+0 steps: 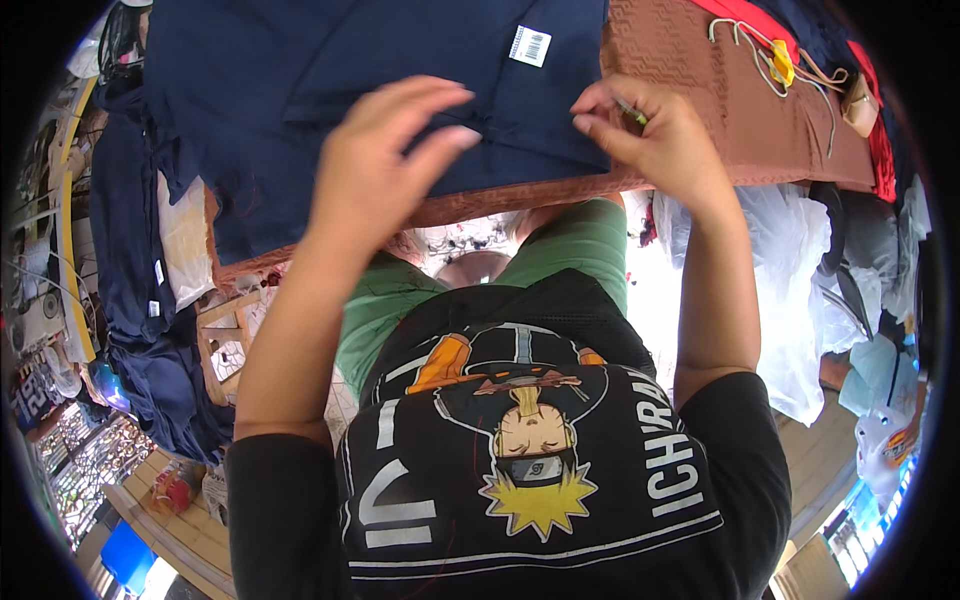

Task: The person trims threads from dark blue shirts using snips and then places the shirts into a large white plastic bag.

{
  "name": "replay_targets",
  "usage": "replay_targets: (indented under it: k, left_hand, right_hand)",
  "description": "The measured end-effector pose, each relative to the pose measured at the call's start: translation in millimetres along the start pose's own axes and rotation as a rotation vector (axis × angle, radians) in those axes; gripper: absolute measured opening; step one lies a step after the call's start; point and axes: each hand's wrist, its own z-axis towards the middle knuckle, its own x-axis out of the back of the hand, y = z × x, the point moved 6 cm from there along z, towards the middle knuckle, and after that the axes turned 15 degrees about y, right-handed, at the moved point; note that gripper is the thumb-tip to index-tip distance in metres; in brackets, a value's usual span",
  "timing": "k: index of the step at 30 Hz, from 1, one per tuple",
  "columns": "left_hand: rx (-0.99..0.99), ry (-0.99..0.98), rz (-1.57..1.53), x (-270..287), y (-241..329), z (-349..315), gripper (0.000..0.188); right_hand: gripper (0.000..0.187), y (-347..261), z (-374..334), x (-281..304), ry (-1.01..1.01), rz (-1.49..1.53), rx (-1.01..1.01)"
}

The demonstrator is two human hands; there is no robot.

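A navy blue cloth lies spread over the table in front of me, with a white barcode label on it. Over its near part hovers my left hand, fingers curved and thumb apart, holding nothing. My right hand is at the right edge of the cloth, thumb and forefinger pinched together. In its grip is a small tool with a yellow-green part and a thin dark piece; its exact kind is too small to tell. Whether a fine thread runs between the hands, I cannot make out.
Brown patterned fabric covers the table. At the far right lie pale cords, a yellow piece and red cloth. More navy cloth hangs at the left. A white plastic bag hangs below the table's right side.
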Motion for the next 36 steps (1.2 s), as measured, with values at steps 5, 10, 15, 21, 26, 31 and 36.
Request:
replay_targets:
  k: [5,10,15,21,26,31,36]
  left_hand:
    - [-0.046,-0.051,0.038,-58.3,-8.4,-13.1,0.025]
    - [0.104,-0.084,-0.045,-60.3,-19.1,-12.3,0.011]
    - [0.058,-0.413,-0.105,-30.9,-22.3,-0.7,0.014]
    - [0.014,-0.238,-0.107,-18.4,-3.0,2.8,0.020]
    - [-0.152,-0.169,-0.019,-64.9,9.6,-11.4,0.016]
    - [-0.031,-0.217,-0.136,-67.2,-7.5,-12.9,0.008]
    - [-0.141,-0.395,0.126,-19.4,-23.4,1.1,0.012]
  right_hand:
    - [0.018,10.7,-19.8,-14.2,-0.069,-0.065,-0.141]
    - [0.013,22.5,-24.0,-15.7,-0.061,-0.044,-0.206]
    - [0.019,22.8,-23.6,-15.2,-0.124,-0.064,-0.230]
    - [0.029,-0.3,-13.4,5.6,0.057,-0.010,-0.011]
    - [0.031,8.7,-12.2,-24.3,0.152,0.259,-0.065]
    - [0.033,27.6,-11.3,-29.9,0.108,0.153,-0.193]
    - [0.031,21.9,-13.6,-21.2,0.108,0.232,-0.265]
